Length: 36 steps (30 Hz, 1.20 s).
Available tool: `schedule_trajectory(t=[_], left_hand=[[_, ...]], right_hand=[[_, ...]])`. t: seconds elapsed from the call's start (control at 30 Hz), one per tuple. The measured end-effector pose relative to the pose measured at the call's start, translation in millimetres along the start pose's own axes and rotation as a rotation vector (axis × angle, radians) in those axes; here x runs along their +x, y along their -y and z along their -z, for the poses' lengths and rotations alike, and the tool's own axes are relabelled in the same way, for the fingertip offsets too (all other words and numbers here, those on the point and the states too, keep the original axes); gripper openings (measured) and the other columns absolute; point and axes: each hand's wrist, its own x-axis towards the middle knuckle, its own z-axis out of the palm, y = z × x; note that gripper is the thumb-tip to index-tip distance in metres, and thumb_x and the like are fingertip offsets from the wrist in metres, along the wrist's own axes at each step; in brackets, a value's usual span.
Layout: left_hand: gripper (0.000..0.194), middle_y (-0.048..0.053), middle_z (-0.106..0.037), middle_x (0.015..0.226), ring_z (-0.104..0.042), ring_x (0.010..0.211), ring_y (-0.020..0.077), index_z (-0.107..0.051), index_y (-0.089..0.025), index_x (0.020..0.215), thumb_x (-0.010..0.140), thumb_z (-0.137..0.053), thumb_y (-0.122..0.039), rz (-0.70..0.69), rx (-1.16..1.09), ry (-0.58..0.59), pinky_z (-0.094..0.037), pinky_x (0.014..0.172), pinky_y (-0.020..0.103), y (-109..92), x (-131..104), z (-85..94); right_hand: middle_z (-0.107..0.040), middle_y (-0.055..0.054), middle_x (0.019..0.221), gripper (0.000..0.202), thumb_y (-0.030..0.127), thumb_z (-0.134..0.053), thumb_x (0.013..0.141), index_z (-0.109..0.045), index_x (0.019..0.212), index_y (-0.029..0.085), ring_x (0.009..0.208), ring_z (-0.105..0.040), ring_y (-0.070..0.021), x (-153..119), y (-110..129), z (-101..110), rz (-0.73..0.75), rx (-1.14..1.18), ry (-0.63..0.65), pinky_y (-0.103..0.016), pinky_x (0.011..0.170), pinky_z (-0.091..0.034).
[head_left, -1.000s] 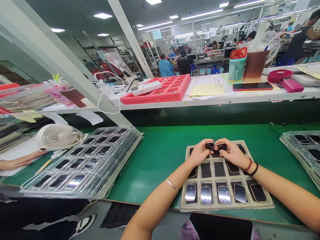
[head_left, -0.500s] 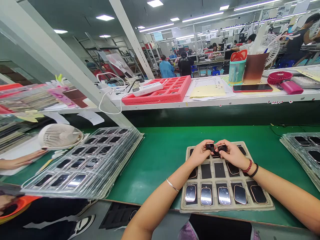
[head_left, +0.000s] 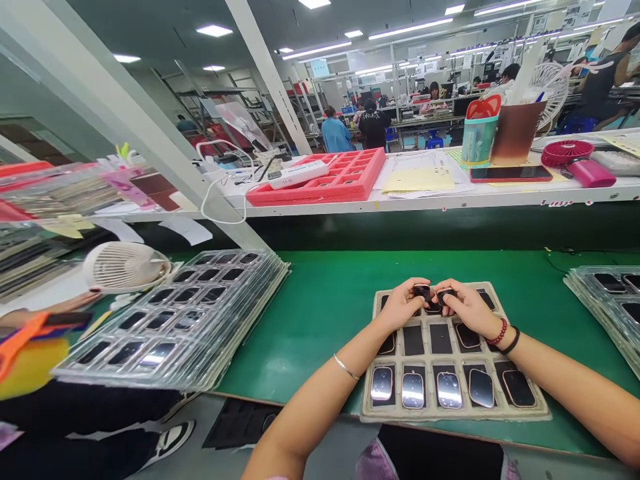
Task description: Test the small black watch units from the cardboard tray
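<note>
My left hand (head_left: 401,305) pinches a small dark watch face (head_left: 422,291) with a gold-coloured rim. A similar watch face (head_left: 445,295) is between the thumb and fingers of my right hand (head_left: 469,308). The two pieces are held close side by side, above the back row of a beige moulded tray (head_left: 398,414). Along the tray's front row lie several rimmed watch faces (head_left: 449,390) on dark pads. Two middle-row pockets show only a dark pad (head_left: 441,339). My hands and wrists cover part of the back row.
Stacked clear trays (head_left: 215,347) of dark screens stand to the left, beside a white fan (head_left: 125,267). Another tray stack (head_left: 597,307) is at the right edge. A shelf (head_left: 350,208) behind carries a red foam tray (head_left: 320,193), cups and a phone. A co-worker's blurred arm (head_left: 30,320) shows at far left.
My hands and both watch faces stay almost in place over the tray. The view has shifted slightly. At far left the co-worker has moved, and a blurred orange and yellow shape now shows.
</note>
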Motion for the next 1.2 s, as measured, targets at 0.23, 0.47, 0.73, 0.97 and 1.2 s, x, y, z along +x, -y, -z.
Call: schedule_trajectory(t=[0.23,0.47,0.73,0.97,1.2], left_hand=[[0.032,0.007,-0.063,0.087,-0.058,0.062,0.0115,-0.054,-0.012,0.104,0.076,-0.059,-0.025,0.024,0.03,-0.023,-0.04,0.051,0.02,1.0,-0.9,1.1],[0.029,0.007,-0.063,0.087,-0.059,0.064,0.012,-0.055,-0.012,0.102,0.079,-0.057,-0.029,0.022,0.03,-0.012,-0.04,0.052,0.02,-1.8,-0.9,0.8],[0.039,0.007,-0.064,0.092,-0.061,0.076,0.014,-0.054,-0.013,0.107,0.069,-0.062,-0.015,-0.022,0.003,-0.007,-0.048,0.071,0.025,2.4,0.4,0.8],[0.038,0.008,-0.064,0.091,-0.059,0.068,0.0132,-0.053,-0.013,0.113,0.075,-0.053,-0.018,-0.006,0.058,-0.007,-0.041,0.053,0.02,1.9,0.3,1.2],[0.046,0.006,-0.064,0.094,-0.06,0.072,0.0128,-0.054,-0.013,0.111,0.065,-0.05,-0.008,-0.031,0.005,-0.001,-0.046,0.065,0.024,3.3,1.2,0.5]], right_hand=[[-0.062,-0.004,0.094,0.032,0.012,-0.05,0.076,-0.054,0.107,0.019,0.068,-0.06,-0.0134,0.2,0.4,-2.0,0.017,0.035,0.006,-0.03,0.068,-0.052],[-0.061,-0.004,0.09,0.022,0.021,-0.048,0.084,-0.056,0.105,0.018,0.065,-0.059,-0.0133,0.1,2.0,-1.1,0.014,0.009,0.007,-0.029,0.062,-0.05],[-0.062,-0.005,0.098,0.032,0.015,-0.053,0.079,-0.054,0.11,0.019,0.083,-0.061,-0.017,0.4,0.1,-0.9,0.039,-0.037,-0.009,-0.029,0.07,-0.051],[-0.064,-0.005,0.091,0.027,0.014,-0.05,0.08,-0.054,0.106,0.018,0.085,-0.062,-0.0181,0.4,0.5,-0.4,0.066,-0.08,-0.014,-0.029,0.069,-0.051],[-0.063,-0.007,0.1,0.037,0.012,-0.052,0.075,-0.051,0.111,0.018,0.09,-0.062,-0.0195,0.9,2.4,-1.1,0.041,-0.088,-0.017,-0.03,0.07,-0.051]])
